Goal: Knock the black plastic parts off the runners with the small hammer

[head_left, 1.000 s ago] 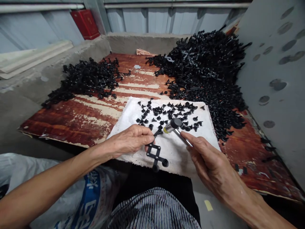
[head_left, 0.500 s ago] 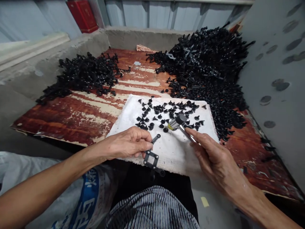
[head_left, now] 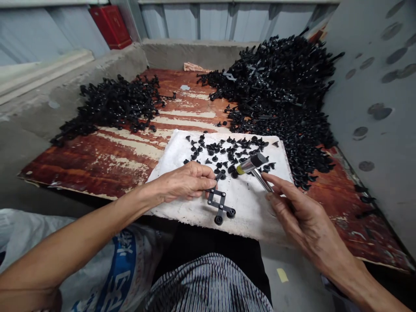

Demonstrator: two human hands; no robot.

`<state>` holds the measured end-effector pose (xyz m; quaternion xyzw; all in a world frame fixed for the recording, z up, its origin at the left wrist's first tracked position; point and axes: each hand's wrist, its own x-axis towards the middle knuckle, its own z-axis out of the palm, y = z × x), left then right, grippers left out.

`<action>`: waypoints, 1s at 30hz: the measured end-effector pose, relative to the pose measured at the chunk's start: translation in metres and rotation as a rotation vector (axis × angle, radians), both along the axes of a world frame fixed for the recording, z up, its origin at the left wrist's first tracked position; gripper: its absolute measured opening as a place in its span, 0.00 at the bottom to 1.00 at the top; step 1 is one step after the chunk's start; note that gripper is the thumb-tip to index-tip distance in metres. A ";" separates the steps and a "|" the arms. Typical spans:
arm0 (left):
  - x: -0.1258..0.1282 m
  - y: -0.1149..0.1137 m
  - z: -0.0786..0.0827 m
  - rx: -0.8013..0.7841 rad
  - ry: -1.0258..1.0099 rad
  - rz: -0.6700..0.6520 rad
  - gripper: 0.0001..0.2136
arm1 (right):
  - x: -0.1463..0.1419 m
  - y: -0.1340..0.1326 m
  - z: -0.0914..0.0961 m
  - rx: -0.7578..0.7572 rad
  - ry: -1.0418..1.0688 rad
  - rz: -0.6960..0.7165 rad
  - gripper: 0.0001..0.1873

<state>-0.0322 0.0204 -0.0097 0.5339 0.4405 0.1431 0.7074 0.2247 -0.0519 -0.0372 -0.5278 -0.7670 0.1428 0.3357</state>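
My left hand (head_left: 183,183) pinches the top of a black plastic runner frame (head_left: 220,203), whose lattice and round-headed pieces hang over a white padded cloth (head_left: 256,212). My right hand (head_left: 300,212) grips a small hammer (head_left: 252,167) by its metal handle. The hammer's grey head, with a yellow face, is raised just above the cloth and points towards the runner. Several loose black plastic pieces (head_left: 227,152) lie scattered on the cloth, beyond both hands.
The cloth lies on a peeling red-brown wooden board (head_left: 97,167). Two heaps of black plastic parts (head_left: 279,82) (head_left: 113,106) stand behind it, inside low concrete walls. A grey panel (head_left: 367,108) rises at the right. A woven sack (head_left: 113,268) lies by my lap at the lower left.
The runner has swung up and to the right in my left hand, with its lattice turned. The hammer head has shifted right and slightly up.
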 end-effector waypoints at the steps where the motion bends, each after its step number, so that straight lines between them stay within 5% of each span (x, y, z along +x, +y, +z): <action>1: 0.000 0.002 -0.002 -0.016 -0.006 0.007 0.11 | 0.002 -0.001 -0.001 -0.015 0.013 -0.021 0.19; 30: 0.005 0.008 0.000 -0.090 0.075 0.004 0.09 | 0.007 -0.003 -0.002 -0.101 0.073 -0.071 0.20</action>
